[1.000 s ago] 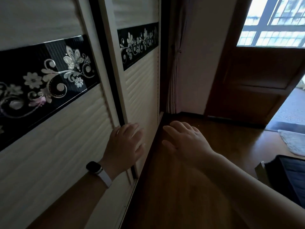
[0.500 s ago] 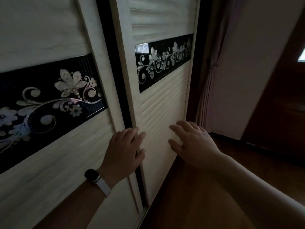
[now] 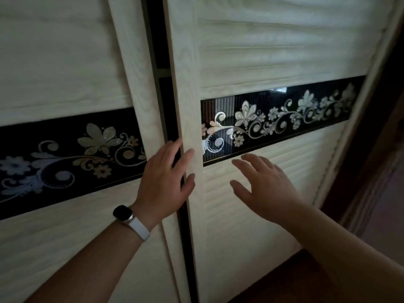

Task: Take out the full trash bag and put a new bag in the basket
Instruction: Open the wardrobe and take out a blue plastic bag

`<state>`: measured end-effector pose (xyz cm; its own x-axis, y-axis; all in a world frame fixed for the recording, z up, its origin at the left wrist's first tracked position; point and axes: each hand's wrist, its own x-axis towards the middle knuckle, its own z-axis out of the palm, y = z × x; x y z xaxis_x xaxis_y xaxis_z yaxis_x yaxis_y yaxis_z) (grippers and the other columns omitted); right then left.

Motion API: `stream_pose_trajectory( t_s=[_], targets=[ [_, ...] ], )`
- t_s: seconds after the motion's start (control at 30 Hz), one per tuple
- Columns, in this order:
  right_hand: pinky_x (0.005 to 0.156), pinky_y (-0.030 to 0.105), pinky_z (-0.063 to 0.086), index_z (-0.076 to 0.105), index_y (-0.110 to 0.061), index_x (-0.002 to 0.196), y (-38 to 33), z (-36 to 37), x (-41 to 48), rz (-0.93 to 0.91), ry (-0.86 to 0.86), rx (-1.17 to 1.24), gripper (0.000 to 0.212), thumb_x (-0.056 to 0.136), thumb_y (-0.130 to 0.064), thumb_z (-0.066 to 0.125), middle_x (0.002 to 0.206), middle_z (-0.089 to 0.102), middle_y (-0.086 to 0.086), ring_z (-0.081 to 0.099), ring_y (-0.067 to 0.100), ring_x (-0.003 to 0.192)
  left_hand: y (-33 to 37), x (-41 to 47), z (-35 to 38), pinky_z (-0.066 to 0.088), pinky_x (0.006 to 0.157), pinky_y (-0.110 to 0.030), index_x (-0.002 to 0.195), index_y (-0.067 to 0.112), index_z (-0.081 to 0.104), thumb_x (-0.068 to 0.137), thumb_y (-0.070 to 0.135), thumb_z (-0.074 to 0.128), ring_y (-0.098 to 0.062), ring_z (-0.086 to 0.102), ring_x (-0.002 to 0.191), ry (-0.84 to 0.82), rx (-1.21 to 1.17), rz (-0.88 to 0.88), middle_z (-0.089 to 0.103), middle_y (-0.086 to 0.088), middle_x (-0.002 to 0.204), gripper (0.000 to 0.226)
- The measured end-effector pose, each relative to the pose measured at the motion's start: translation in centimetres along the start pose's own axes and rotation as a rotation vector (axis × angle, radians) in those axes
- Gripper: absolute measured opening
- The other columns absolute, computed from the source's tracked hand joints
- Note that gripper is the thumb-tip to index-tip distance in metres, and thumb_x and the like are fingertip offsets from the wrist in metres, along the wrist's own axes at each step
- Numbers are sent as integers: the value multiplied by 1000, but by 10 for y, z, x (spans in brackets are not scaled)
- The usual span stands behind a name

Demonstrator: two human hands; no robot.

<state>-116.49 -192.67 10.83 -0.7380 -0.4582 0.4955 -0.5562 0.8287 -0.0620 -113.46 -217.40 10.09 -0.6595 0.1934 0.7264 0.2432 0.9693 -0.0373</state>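
Now the left hand [image 3: 166, 180] lies flat on the cream slatted sliding door [image 3: 229, 241] edge, grip wide; right hand [image 3: 264, 189] spread before its slats, holding nothing.

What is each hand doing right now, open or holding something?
Left hand: open, fingers straight at the edge of the sliding door.
Right hand: open, fingers spread, holding nothing.

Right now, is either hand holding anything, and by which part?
Nothing is gripped. The left hand lies flat, fingers straight, on the edge frame of the sliding door. The right hand is spread open before its slats, contact unclear.
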Motion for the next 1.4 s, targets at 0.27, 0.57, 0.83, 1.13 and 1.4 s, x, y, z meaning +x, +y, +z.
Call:
stream_pose_trajectory(
  t_s=[0.27,0.57,0.83,1.13,1.4],
  targets=[
    [93,42,44,46,-23,133,16,0,64,-167,269,131,52,89,-51,43,135,49,3,45,24,124,10,25,23,29,114,-44,142,14,39,87,28,62,-33,24,145,110,-97,-82,23,-18,156,61],
    [110,43,26,49,-17,136,29,45,131,-303,499,93,51,92,-42,52,148,40,14,30,31,139,3,59,78,21,119,-42,146,3,23,84,21,65,-30,9,150,397,-206,-88,6,-19,158,77],
    [114,50,20,34,-21,144,41,90,159,-352,723,42,62,90,-46,52,152,26,14,21,30,144,-4,70,105,21,118,-36,148,6,19,86,25,61,-29,10,150,546,-212,-55,7,-21,158,77],
    [111,58,23,29,-19,146,56,114,178,-337,876,12,62,93,-51,31,148,29,21,21,34,143,-2,79,125,26,117,-40,150,12,17,87,29,61,-30,13,149,537,-228,-14,6,-19,158,79],
    [109,60,26,30,-19,145,85,113,182,-325,880,-6,62,92,-51,30,147,30,22,24,36,141,14,95,138,20,118,-42,147,7,19,81,26,66,-29,8,150,517,-238,22,6,-21,155,82]
  ],
)
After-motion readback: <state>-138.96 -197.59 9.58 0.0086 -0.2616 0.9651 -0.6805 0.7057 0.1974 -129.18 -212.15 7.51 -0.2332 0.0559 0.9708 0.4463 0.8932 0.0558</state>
